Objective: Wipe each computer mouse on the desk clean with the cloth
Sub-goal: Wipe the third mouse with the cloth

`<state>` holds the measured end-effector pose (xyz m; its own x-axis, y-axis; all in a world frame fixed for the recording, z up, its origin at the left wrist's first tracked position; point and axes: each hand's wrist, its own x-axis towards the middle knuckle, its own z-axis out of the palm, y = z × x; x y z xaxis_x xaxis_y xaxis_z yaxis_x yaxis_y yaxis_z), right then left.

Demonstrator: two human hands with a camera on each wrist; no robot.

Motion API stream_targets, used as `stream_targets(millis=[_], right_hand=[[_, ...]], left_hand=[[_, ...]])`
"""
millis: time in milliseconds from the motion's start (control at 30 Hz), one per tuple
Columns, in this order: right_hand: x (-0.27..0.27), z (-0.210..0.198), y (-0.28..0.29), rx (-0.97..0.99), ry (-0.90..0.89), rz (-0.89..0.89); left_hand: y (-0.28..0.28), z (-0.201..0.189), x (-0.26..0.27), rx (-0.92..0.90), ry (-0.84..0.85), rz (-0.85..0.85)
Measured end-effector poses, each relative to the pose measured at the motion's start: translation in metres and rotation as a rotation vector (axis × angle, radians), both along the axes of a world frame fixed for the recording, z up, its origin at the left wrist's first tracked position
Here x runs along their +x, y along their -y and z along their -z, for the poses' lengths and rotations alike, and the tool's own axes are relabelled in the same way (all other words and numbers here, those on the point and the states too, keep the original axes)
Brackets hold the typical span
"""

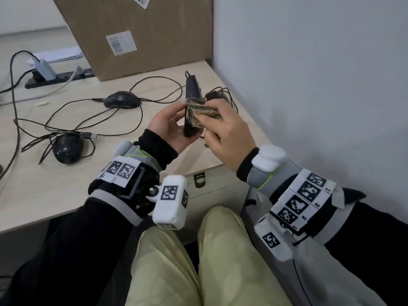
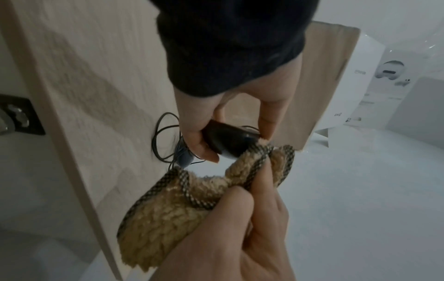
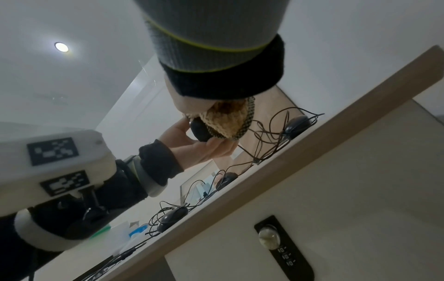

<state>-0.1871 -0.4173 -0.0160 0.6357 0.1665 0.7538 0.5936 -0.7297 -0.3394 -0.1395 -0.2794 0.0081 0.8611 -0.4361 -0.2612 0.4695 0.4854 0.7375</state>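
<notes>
My left hand [image 1: 174, 123] holds a black wired mouse [image 1: 192, 91] upright above the desk's right end, thumb and fingers curled round its sides. My right hand [image 1: 223, 129] grips a tan fleecy cloth [image 1: 204, 109] with a checked border and presses it against the mouse's side. The left wrist view shows the mouse [image 2: 228, 140] pinched in my left hand [image 2: 240, 131], with the cloth [image 2: 182, 201] bunched in my right hand [image 2: 242, 218] touching its tip. Three more black mice lie on the desk: one [image 1: 122, 100] mid-desk, one [image 1: 68, 149] near the front, one [image 1: 217, 94] partly hidden behind my right hand.
Tangled black cables [image 1: 66, 127] run across the light wooden desk [image 1: 55, 195]. A large cardboard box [image 1: 136, 34] stands at the back, with a power strip [image 1: 50, 79] to its left. A white wall [image 1: 309, 85] borders the desk on the right. A drawer lock [image 1: 199, 180] sits below the desk edge.
</notes>
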Motion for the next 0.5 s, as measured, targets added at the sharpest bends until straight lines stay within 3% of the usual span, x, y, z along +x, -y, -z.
stream_targets(millis=[267,500], right_hand=[[0.029,-0.019,0.017,0.267,-0.152,0.13],[0.015,-0.004,0.007,0.188,-0.146,-0.037]], left_hand=[[0.009,0.007,-0.011,0.163,0.061,0.142],[0.013,-0.002,0.0,0.055,0.022,-0.01]])
